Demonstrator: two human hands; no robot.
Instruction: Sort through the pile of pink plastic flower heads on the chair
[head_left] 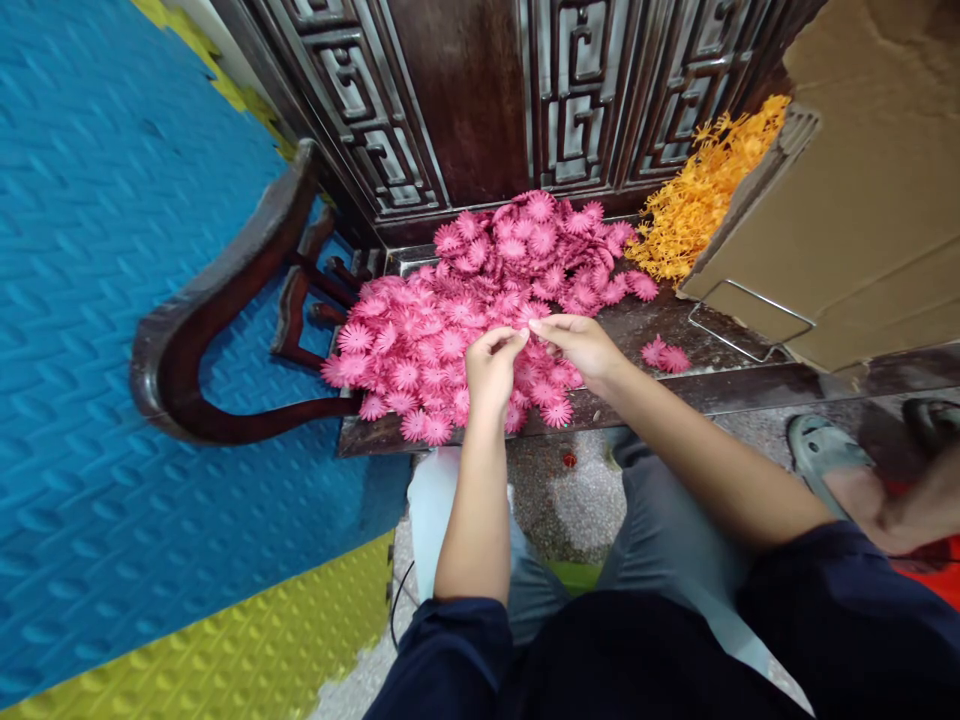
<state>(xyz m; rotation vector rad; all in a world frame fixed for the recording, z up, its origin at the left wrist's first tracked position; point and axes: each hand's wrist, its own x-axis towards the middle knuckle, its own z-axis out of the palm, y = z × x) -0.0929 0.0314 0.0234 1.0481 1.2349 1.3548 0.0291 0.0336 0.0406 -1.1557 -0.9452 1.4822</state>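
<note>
My left hand [491,365] and my right hand [583,348] meet fingertip to fingertip over a heap of pink artificial flowers [409,345]. Both are closed in a pinch. Between the fingertips, the petals of one pink flower [534,313] show just above the thumbs; the fingers hide the rest of it. The heap spreads over a dark wooden bench seat [637,325], right under my hands. Two loose pink flowers [665,355] lie apart from the heap, to the right.
A pile of orange artificial flower pieces [690,205] lies behind a cardboard box [862,200] on the right. A metal wire frame [750,320] leans by the box. The curved wooden armrest [169,370] bounds the left. Another person's sandalled foot [832,460] is at right.
</note>
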